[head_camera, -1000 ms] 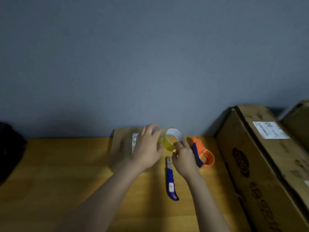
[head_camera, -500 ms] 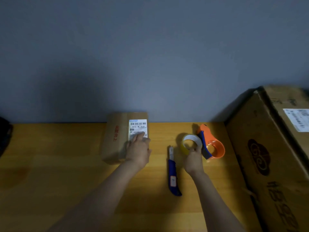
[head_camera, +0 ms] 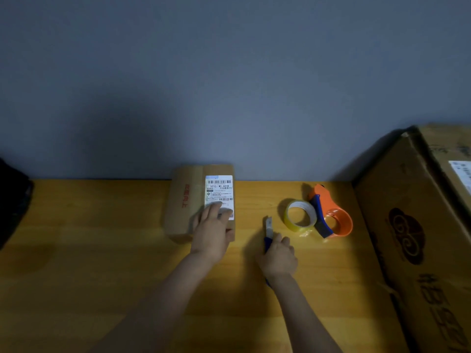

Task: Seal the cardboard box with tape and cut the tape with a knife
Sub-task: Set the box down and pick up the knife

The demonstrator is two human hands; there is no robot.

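Observation:
A small cardboard box point(head_camera: 188, 200) with a white shipping label lies flat on the wooden table point(head_camera: 89, 250) against the wall. My left hand point(head_camera: 212, 230) rests flat on the box's near right corner, fingers spread over the label. To its right lies a blue utility knife point(head_camera: 268, 229), blade end pointing away; my right hand point(head_camera: 279, 256) closes around its blue handle. A roll of yellowish clear tape point(head_camera: 300, 217) lies on the table beyond the knife, leaning against an orange and blue tape dispenser point(head_camera: 331, 217).
A large cardboard box point(head_camera: 418, 238) with a dark logo fills the right side of the table. A dark object point(head_camera: 12, 197) sits at the far left edge. A grey wall stands directly behind the table.
My right hand set the tape roll down beside the dispenser and moved left onto the knife handle. My left hand stayed on the small box.

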